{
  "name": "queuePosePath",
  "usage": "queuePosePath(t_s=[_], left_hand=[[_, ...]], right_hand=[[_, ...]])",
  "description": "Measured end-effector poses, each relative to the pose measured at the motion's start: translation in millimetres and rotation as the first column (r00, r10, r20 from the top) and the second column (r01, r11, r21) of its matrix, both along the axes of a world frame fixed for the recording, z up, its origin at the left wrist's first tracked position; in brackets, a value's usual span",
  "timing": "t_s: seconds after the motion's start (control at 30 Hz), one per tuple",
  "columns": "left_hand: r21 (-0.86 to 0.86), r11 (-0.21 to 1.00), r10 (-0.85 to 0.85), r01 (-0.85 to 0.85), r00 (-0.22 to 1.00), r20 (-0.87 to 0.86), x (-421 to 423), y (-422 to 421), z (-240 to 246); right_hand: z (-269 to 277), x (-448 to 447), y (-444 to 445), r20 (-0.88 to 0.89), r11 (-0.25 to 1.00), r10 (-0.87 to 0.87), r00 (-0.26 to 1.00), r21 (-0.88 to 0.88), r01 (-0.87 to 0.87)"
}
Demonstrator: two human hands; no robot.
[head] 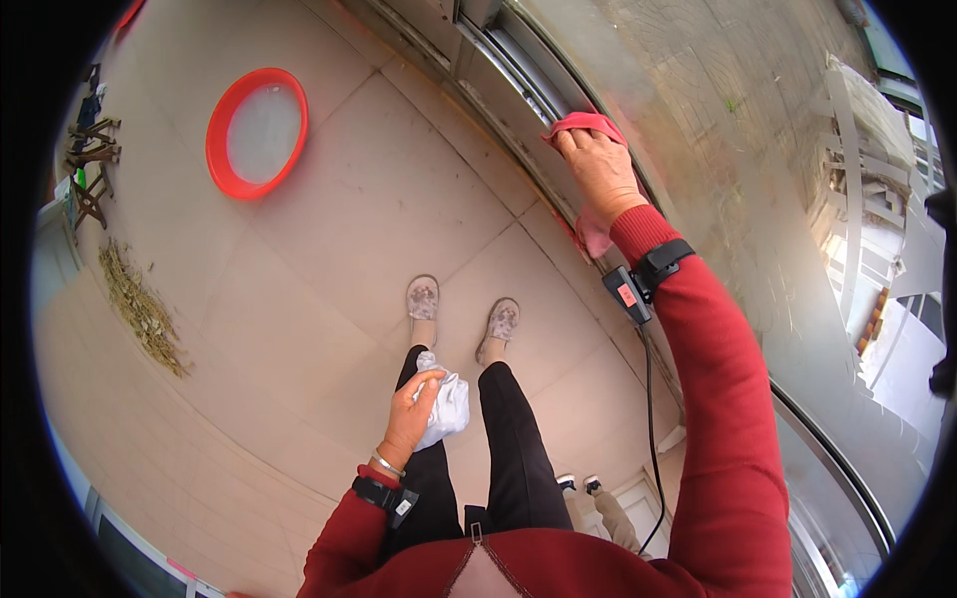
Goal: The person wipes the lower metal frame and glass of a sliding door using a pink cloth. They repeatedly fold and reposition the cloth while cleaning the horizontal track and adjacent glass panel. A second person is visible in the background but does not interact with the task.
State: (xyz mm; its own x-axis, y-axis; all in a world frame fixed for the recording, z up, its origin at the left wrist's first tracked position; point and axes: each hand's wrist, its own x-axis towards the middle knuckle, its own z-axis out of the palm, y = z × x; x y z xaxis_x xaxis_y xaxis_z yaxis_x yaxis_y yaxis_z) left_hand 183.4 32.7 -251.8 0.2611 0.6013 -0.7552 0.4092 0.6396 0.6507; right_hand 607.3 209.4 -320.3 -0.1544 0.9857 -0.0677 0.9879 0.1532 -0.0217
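Observation:
My right hand (598, 166) presses a pink cloth (591, 124) onto the metal track of a sliding window frame (527, 90); part of the cloth hangs down below the palm. In my left hand (413, 411) is a white cloth or bag (448, 404), crumpled and held in front of my thigh. Both wrists carry black straps with small devices, and a cable runs down from the right one. A red plastic basin (217, 153) with cloudy liquid stands on the tiled floor at the upper left.
Folding wooden stools (91, 196) and a bundle of dry plant stalks (142, 310) lie to the left. Glass panes run along my right side. Another person's legs (617, 519) stand behind me, near a white door.

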Motion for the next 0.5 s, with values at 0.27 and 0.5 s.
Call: queuePosePath(t_s=[0.27, 0.5], left_hand=[[0.043, 0.995, 0.093, -0.093, 0.996, -0.006, -1, -3, 5], [0.032, 0.990, 0.141, -0.140, 0.989, -0.041, -15, -8, -6]], right_hand=[[-22, 18, -11, 0.436, 0.986, 0.154, 0.887, -0.130, -0.107], [-31, 31, -8, 0.446, 0.989, 0.149, 0.882, -0.079, -0.127]])
